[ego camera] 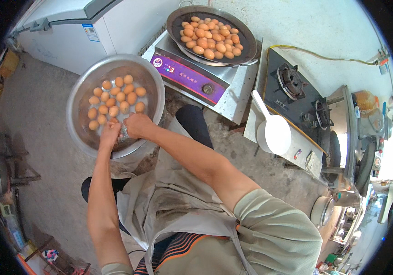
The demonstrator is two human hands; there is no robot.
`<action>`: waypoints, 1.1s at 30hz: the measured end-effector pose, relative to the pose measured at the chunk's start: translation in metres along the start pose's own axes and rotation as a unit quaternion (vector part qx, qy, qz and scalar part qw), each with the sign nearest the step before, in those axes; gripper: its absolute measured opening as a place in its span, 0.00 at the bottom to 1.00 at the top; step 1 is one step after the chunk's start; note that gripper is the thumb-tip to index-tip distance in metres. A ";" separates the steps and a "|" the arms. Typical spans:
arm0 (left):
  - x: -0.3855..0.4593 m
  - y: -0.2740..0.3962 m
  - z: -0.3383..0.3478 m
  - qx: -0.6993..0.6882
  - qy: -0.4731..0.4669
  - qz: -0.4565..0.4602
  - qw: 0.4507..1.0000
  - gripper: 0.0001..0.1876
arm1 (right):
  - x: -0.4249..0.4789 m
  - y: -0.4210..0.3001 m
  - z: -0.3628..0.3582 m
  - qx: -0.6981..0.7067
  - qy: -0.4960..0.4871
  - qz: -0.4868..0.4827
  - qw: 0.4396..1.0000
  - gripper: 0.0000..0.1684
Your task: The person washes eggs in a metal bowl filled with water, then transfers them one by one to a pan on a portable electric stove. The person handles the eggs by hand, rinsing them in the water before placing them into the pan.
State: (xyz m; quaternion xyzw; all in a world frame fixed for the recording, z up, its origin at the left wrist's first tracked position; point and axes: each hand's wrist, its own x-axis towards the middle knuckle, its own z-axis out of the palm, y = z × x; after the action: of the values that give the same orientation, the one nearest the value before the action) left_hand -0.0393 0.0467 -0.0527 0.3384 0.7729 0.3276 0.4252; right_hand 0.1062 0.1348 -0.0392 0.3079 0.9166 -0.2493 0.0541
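Both my hands are inside a wide metal basin (74, 103), low over its near side. Several brown eggs (111, 102) lie in the basin, mostly beyond my hands. My left hand (110, 134) has its fingers curled at a brown egg (113, 120), partly covered by the fingertips. Close on its right, my right hand (138, 125) is curled into a loose fist, knuckles up; whatever is in it is hidden. Small pale bits show on the basin floor between the hands.
A wok (174, 34) heaped with brown eggs sits on a purple-fronted induction cooker (189, 78). Right of it are a white ladle (274, 134) and a black gas hob (279, 86). A white chest freezer (62, 44) stands behind the basin.
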 end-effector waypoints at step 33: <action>-0.076 0.027 0.002 0.159 0.264 0.155 0.939 0.13 | -0.071 0.270 -0.279 0.170 0.401 0.200 0.878 0.38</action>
State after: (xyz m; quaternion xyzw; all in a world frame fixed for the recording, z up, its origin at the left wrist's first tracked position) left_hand 0.0001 0.0011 0.0016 0.4189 0.8371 0.3401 0.0902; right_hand 0.3384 0.4187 0.1071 0.5627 0.7220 -0.2407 -0.3227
